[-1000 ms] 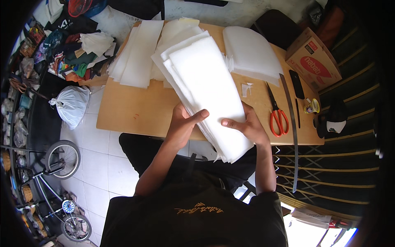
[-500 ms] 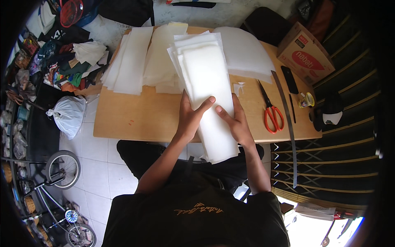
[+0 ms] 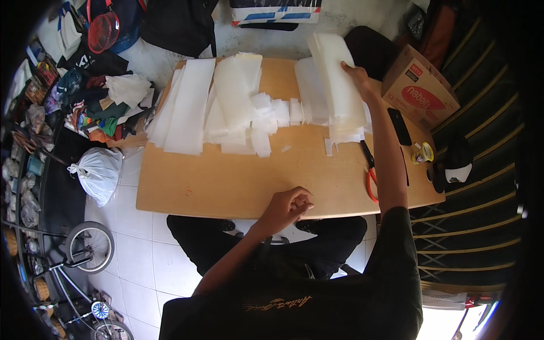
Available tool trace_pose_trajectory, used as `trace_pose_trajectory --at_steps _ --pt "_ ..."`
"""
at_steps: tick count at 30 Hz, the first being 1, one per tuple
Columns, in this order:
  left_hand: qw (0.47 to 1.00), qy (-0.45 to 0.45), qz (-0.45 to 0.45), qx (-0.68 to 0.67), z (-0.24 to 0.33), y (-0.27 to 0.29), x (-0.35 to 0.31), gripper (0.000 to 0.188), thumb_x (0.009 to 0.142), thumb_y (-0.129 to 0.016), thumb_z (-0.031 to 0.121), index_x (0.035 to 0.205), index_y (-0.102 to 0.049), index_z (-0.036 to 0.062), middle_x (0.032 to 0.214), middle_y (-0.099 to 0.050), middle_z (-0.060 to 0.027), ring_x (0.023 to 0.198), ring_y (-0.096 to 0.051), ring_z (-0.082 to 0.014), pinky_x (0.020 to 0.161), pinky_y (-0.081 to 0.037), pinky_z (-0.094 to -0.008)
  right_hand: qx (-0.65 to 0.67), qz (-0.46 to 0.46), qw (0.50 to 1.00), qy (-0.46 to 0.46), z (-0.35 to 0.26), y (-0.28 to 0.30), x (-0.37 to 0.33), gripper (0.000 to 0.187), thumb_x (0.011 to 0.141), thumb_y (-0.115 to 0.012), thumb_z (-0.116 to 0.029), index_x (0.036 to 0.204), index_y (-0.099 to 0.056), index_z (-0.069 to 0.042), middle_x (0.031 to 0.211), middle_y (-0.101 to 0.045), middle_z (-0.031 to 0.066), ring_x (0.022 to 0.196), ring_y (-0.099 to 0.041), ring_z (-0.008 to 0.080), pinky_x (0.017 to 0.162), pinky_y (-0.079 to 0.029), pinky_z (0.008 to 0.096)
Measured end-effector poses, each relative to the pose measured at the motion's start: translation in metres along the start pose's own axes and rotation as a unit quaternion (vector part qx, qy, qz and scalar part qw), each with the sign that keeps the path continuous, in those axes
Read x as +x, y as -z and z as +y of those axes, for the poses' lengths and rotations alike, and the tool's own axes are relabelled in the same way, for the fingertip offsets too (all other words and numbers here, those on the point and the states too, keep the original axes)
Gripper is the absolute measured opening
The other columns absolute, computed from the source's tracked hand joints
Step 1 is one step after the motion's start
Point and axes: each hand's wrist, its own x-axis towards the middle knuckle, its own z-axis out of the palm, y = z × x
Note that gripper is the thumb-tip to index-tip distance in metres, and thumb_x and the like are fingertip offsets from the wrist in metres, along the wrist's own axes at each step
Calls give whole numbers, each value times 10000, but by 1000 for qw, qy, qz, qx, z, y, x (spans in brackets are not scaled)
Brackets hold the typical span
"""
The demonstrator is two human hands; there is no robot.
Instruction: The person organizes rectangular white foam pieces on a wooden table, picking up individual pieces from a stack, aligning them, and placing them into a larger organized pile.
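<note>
My right hand (image 3: pixel 359 77) reaches to the back right of the table and grips the right edge of a stack of white sheets (image 3: pixel 335 76). The stack looks long and narrow, lying over other white sheets (image 3: pixel 306 85). My left hand (image 3: pixel 290 205) hovers at the table's front edge with its fingers curled in and nothing visible in it. Orange-handled scissors (image 3: pixel 371 184) lie partly hidden beneath my right forearm. More translucent white strips (image 3: pixel 188 107) and a pile of wider pieces (image 3: pixel 237 93) lie at the back left, with small white offcuts (image 3: pixel 272 110) beside them.
Right of my arm are a black phone (image 3: pixel 399 127), a yellow-rimmed cup (image 3: pixel 423 153) and a carton (image 3: pixel 420 85). A tied white bag (image 3: pixel 97 175) and a bicycle (image 3: pixel 90 246) stand on the floor at left. The wooden tabletop (image 3: pixel 226 181) ends near my knees.
The stack was in both hands over the front edge. My right hand has carried it to the back right; my left hand has let go and curled. The head view has shifted.
</note>
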Motion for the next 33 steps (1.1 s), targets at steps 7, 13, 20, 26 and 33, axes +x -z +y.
trace_pose_trajectory --at_steps 7,13,20,26,33 --pt "978 -125 42 162 -1 -10 0 199 976 -705 180 1082 -657 18 800 -673 -93 657 -645 -151 626 -530 -299 -246 19 969 -16 82 -17 78 719 884 -663 -593 1226 -666 40 1135 -728 215 1041 -707 344 956 -506 434" --pt "965 -159 57 200 2 -14 2 148 972 -685 152 1014 -617 27 842 -672 -130 697 -670 -265 648 -534 -365 -435 103 891 -85 92 -43 59 879 896 -541 -728 1417 -533 -20 1456 -530 221 1353 -513 407 1084 -405 577" --pt "976 -129 71 159 -6 -13 1 179 979 -702 184 1048 -670 22 811 -682 -92 655 -654 -148 613 -523 -300 -468 173 867 19 26 -74 12 735 954 -523 -658 1416 -550 -87 1430 -534 210 1313 -530 410 1039 -424 599" --pt "960 -160 211 90 28 24 1 156 969 -714 156 997 -713 2 774 -692 -13 679 -615 -51 592 -491 -250 -196 150 932 265 -32 -120 -71 390 940 -701 -385 1102 -712 -31 1112 -683 182 1011 -651 287 842 -508 406" --pt "755 -143 473 432 82 186 74 285 942 -723 264 1088 -668 25 959 -712 -142 940 -641 -306 825 -511 -436 82 27 989 119 18 -180 -249 191 975 -688 -158 865 -697 -2 712 -612 -19 647 -472 59 587 -368 254"
